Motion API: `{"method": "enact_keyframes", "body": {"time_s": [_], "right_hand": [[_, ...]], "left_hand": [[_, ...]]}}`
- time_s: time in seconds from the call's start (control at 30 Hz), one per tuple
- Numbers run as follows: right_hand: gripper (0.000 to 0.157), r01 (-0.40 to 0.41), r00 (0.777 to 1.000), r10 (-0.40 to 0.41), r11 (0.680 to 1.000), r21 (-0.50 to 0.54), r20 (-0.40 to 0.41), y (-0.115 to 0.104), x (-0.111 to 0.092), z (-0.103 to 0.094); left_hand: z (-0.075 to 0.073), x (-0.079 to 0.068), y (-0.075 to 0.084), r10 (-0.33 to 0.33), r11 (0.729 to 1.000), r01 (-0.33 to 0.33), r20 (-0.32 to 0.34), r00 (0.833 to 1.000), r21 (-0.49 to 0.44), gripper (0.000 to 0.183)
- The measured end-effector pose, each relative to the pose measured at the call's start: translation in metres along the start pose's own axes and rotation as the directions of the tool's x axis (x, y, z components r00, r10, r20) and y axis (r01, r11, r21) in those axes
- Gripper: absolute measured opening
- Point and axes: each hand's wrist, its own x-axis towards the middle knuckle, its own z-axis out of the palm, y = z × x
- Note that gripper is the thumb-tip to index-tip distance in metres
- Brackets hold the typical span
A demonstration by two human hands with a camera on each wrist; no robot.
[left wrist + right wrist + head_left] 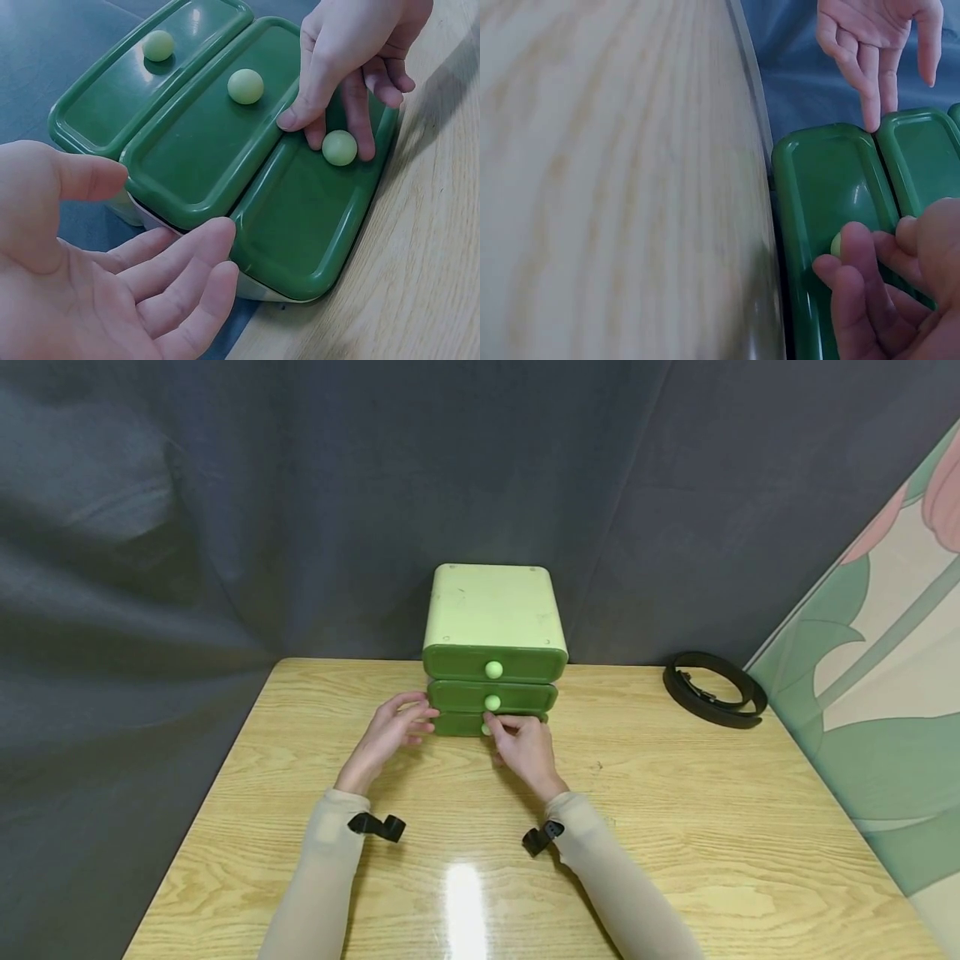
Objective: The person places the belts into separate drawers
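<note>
A small pale-green drawer cabinet stands at the table's back edge with three dark-green drawers stacked one above another. Each front has a round light-green knob. My right hand is at the bottom drawer, its fingers on both sides of the bottom knob. The thumb rests by the seam under the middle drawer. My left hand is beside the left ends of the lower two drawers, palm inward, fingers loosely extended and holding nothing. Its fingertips are right at the seam between those drawers.
A coiled black belt with a metal buckle lies at the back right of the wooden table. Behind the cabinet hangs a dark curtain. A flower-patterned panel borders the right side.
</note>
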Motion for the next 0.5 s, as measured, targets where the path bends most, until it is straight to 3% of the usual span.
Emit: {"method": "enact_keyframes", "body": {"time_s": [0.5], "right_hand": [[0.04,0.055,0.993,-0.066,0.992,-0.111,-0.099,-0.0048,-0.0013,0.0042]], "left_hand": [[0.0031,-0.0007,0.0004,0.0,0.998,0.001,-0.003,1.0,0.056,0.056]]}}
